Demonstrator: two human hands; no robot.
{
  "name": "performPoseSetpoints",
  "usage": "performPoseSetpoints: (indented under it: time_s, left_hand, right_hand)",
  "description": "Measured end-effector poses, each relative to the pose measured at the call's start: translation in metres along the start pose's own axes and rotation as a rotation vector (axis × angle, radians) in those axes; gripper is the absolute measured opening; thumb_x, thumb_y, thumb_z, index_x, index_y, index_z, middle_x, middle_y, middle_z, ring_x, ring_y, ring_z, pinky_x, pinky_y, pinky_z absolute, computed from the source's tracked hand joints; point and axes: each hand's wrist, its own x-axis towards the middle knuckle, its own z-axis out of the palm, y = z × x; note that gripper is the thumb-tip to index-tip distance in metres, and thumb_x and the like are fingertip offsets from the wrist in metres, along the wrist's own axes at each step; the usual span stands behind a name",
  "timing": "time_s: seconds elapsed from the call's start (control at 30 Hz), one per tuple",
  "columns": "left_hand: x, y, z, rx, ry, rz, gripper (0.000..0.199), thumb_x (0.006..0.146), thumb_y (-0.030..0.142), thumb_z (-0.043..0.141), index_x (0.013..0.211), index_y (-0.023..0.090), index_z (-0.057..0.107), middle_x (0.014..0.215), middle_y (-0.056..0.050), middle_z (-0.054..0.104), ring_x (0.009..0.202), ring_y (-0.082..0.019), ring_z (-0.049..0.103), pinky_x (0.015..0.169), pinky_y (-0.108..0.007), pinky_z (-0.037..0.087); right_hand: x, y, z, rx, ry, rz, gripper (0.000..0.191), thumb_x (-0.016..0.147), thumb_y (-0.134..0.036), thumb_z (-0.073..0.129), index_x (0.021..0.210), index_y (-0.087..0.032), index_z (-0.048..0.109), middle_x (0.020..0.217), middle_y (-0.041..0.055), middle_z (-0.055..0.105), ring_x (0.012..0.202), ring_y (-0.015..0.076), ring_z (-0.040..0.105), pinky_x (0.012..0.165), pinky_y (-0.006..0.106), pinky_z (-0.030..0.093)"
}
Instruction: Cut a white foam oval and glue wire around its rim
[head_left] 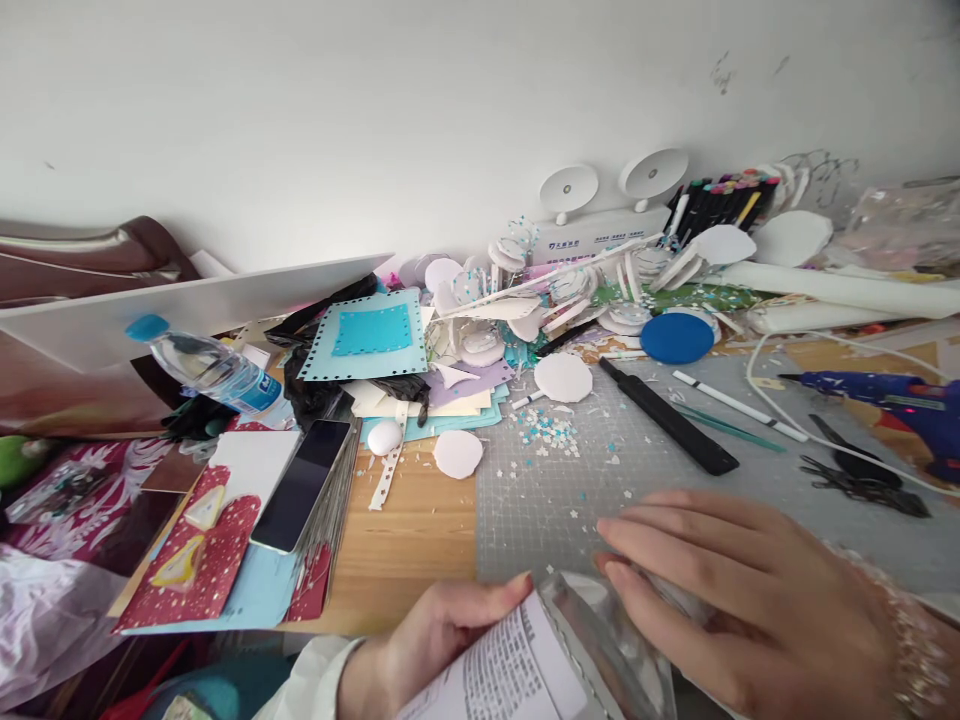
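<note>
At the bottom edge, my left hand (442, 625) is closed around a plastic bag (510, 665) with a white label full of small print and a clear, shiny end. My right hand (750, 600), a beaded bracelet on its wrist, lies over that clear end with its fingers bent together against the plastic. Its thumb is mostly hidden, and I cannot make out what is inside the bag. Just beyond my hands is a grey cutting mat (540, 520) with small white and blue star-shaped pieces (544, 435) scattered on it.
A black craft knife (667, 415), teal tweezers (731, 428), scissors (855, 450) and a blue glue gun (892, 395) with a white cord lie to the right. On the left are a phone (304, 485) and a water bottle (210, 370). Paper decorations (487, 345) pile up against the wall.
</note>
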Motion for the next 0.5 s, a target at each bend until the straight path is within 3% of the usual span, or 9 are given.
performPoseSetpoints:
  time_s: [0.17, 0.33, 0.5]
  left_hand:
    - [0.004, 0.002, 0.002, 0.025, -0.036, 0.017, 0.061, 0.072, 0.061, 0.062, 0.097, 0.006, 0.073, 0.100, -0.018, 0.074, 0.106, -0.036, 0.065, 0.099, -0.042, 0.039]
    - [0.001, 0.007, 0.002, 0.055, -0.058, -0.021, 0.063, 0.076, 0.064, 0.058, 0.100, 0.008, 0.073, 0.104, -0.015, 0.074, 0.110, -0.036, 0.063, 0.103, -0.043, 0.035]
    - [0.001, 0.016, 0.002, 0.114, -0.048, 0.001, 0.064, 0.079, 0.062, 0.057, 0.106, 0.005, 0.070, 0.102, -0.016, 0.073, 0.107, -0.034, 0.064, 0.100, -0.042, 0.037]
  right_hand:
    - [0.001, 0.005, 0.002, -0.007, -0.011, 0.004, 0.024, 0.088, -0.006, 0.050, 0.095, -0.022, 0.066, 0.090, 0.0048, 0.070, 0.084, 0.0161, 0.067, 0.075, 0.032, 0.060]
    - [-0.004, 0.007, 0.009, 0.042, 0.013, -0.009, 0.023, 0.091, -0.010, 0.051, 0.106, -0.020, 0.064, 0.097, 0.0078, 0.068, 0.091, 0.0184, 0.067, 0.079, 0.034, 0.058]
    - [0.001, 0.014, 0.007, 0.273, -0.094, 0.090, 0.026, 0.095, -0.009, 0.044, 0.115, -0.015, 0.060, 0.098, 0.0074, 0.071, 0.091, 0.0164, 0.066, 0.085, 0.033, 0.057]
